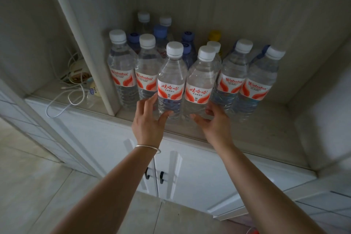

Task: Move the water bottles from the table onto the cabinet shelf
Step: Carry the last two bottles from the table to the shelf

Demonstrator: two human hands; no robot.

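Two bare forearms reach forward, bangle (150, 148) on left wrist. Left hand (147, 121) at base of left front bottle (171, 81), fingers spread and loosely curved, thumb touching plastic, no firm grip visible. Right hand (213, 121) at base of right front bottle (200, 85), fingers loosely curved beside it, thumb near plastic. Both bottles upright, side by side, on shelf (247, 135) near front edge. More bottles behind and beside. Far left compartment: white cables (74, 89). Below: cabinet doors (190, 173).

Dim, soft, blurred wide-angle edges
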